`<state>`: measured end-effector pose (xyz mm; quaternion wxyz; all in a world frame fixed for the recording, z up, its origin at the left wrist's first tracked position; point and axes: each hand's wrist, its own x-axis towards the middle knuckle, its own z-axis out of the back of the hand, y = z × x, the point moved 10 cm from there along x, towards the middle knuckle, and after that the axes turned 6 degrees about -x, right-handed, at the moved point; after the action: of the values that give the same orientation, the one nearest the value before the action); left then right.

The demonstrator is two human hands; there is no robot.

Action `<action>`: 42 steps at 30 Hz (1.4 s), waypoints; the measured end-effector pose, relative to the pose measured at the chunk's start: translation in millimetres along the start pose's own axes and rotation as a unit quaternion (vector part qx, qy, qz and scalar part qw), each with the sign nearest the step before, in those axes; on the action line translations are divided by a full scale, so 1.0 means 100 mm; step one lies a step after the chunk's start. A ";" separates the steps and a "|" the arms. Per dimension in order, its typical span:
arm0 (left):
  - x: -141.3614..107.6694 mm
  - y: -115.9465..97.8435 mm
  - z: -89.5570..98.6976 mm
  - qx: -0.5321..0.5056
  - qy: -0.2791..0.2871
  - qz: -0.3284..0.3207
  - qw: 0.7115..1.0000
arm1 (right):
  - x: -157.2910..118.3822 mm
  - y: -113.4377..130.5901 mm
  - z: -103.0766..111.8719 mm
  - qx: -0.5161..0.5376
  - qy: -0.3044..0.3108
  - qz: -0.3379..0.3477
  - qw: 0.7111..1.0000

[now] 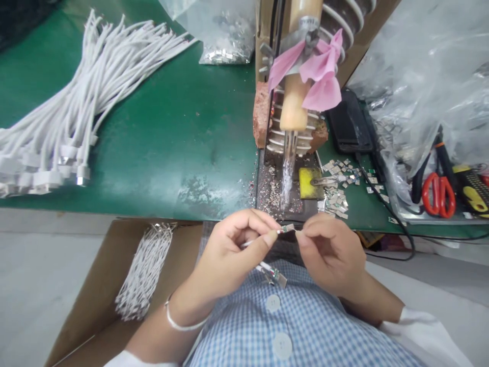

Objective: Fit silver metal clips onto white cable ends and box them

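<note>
In the head view, my left hand [235, 255] pinches a white cable just behind its metal USB connector [289, 228], where a small green circuit board and thin coloured wires show. More white cable ends with boards and metal connectors [280, 280] hang below the same hand, above the apron. My right hand [332, 255] is closed, thumb and forefinger together at the connector's free end. Whatever lies between those fingertips is too small to make out. Just beyond both hands, a soldering iron [294, 109] points down, its tip whitish, with a pink cloth tied around its handle.
White cables [91, 97] lie on the green table [183, 137] at left. A cardboard box [91, 270] below holds another cable bundle [147, 270]. A yellow sponge [310, 183], loose metal connectors [336, 201], a phone [349, 122] and red-handled scissors [438, 195] are at right.
</note>
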<state>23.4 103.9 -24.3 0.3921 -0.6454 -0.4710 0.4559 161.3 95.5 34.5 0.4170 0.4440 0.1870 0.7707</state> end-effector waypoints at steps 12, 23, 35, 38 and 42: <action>0.05 0.06 0.06 -0.048 -0.043 -0.041 0.997 | 0.01 0.07 -0.01 0.006 -0.059 0.030 0.998; 0.05 0.03 0.03 -0.072 -0.026 -0.040 0.996 | 0.04 0.16 0.01 -0.021 -0.079 0.066 0.994; 0.06 -0.02 0.01 -0.084 0.006 -0.050 0.995 | 0.07 0.21 0.03 -0.006 -0.097 0.088 0.991; 0.05 -0.03 0.01 -0.071 0.009 -0.046 0.996 | 0.06 0.22 0.03 0.000 -0.092 0.098 0.991; 0.03 -0.01 0.02 -0.055 0.009 -0.034 0.998 | 0.07 0.23 -0.01 -0.001 -0.052 0.107 0.993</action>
<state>22.0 107.0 -24.6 0.3757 -0.6539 -0.5129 0.4101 147.4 87.6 52.4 0.3416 0.5006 0.1153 0.7870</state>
